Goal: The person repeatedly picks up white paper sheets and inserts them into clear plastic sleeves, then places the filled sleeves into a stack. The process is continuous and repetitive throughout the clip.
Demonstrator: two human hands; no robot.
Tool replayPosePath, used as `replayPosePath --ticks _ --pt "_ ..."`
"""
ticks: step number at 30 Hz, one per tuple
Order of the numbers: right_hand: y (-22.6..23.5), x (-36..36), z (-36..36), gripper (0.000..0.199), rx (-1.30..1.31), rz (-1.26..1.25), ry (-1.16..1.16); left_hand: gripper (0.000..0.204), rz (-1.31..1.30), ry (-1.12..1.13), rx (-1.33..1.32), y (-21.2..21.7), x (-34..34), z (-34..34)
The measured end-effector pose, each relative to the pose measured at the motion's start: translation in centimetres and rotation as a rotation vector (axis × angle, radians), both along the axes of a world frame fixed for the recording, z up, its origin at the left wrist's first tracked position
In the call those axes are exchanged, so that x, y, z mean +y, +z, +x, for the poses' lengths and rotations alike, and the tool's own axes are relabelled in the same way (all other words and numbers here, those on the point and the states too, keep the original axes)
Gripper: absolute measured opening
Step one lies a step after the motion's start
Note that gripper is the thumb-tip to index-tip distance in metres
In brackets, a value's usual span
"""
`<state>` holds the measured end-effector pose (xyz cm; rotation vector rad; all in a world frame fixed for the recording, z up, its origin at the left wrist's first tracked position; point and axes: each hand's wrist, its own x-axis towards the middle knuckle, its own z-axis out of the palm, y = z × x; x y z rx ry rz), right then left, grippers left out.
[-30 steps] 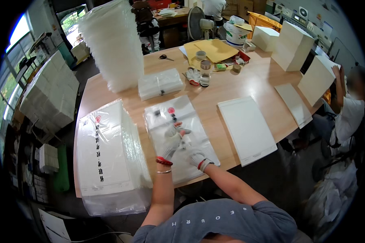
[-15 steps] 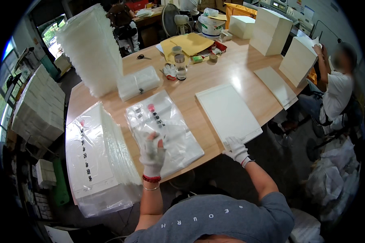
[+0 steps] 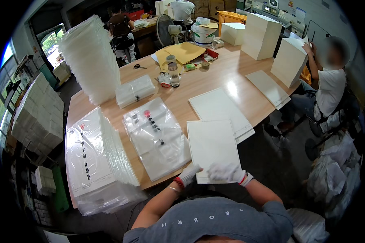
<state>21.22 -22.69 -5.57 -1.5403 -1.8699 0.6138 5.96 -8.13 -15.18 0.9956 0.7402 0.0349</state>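
— Two gloved hands, both on one white sheet (image 3: pixel 213 150). What is it made of?

— Flat, stiff-looking white card or paper, rectangular, matte. The left hand (image 3: pixel 189 175) in its white knit glove grips the near left corner; the right hand (image 3: pixel 227 173), gloved the same, is clamped on the near edge just beside it. The sheet's near end overhangs the table edge at about 6 o'clock from the table's middle.

— And around it?

— At 9 o'clock of the sheet lies a stack of clear plastic bags (image 3: pixel 156 137), glossy and crinkled, with small printed marks. Further out at 9 o'clock sits a thick pile of larger printed bags (image 3: pixel 94 156), its edges ribbed. At 1 o'clock, touching the sheet's far corner, lies a stack of similar white sheets (image 3: pixel 220 110).

— The surface?

— A long wooden table (image 3: pixel 215 79), pale brown, smooth, shiny where light strikes. At 11 o'clock a tall leaning stack of translucent white trays (image 3: pixel 92 56); at 1 o'clock white boxy blocks (image 3: pixel 273 44) stand upright.

— The room?

— A cluttered workshop; a seated person (image 3: pixel 330 87) at 2 o'clock, a fan (image 3: pixel 168 32) at 12.
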Motion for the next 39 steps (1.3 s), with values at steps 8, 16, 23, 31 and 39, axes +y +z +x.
replayPosePath --ticks 8,16,23,31,39 --pt "-12.0 0.8 -0.9 0.049 1.201 -0.068 -0.669 0.094 1.300 -0.426 0.237 1.0 -4.2 -1.4" --pt "-5.7 3.5 -4.2 0.040 0.876 0.103 -0.730 0.066 1.991 0.163 0.193 12.7 2.1 -3.6" --pt "0.8 0.0 -3.1 0.030 0.519 0.184 -0.639 0.035 0.654 0.076 -0.141 9.4 11.7 -2.0" --pt "1.2 4.0 -2.9 0.036 -0.362 -0.231 -0.285 0.028 0.790 0.199 -0.366 9.2 17.3 0.4" --pt "-5.0 14.3 1.6 0.059 -0.218 -0.200 -0.668 0.035 1.378 -0.021 0.074 9.9 8.6 1.9"
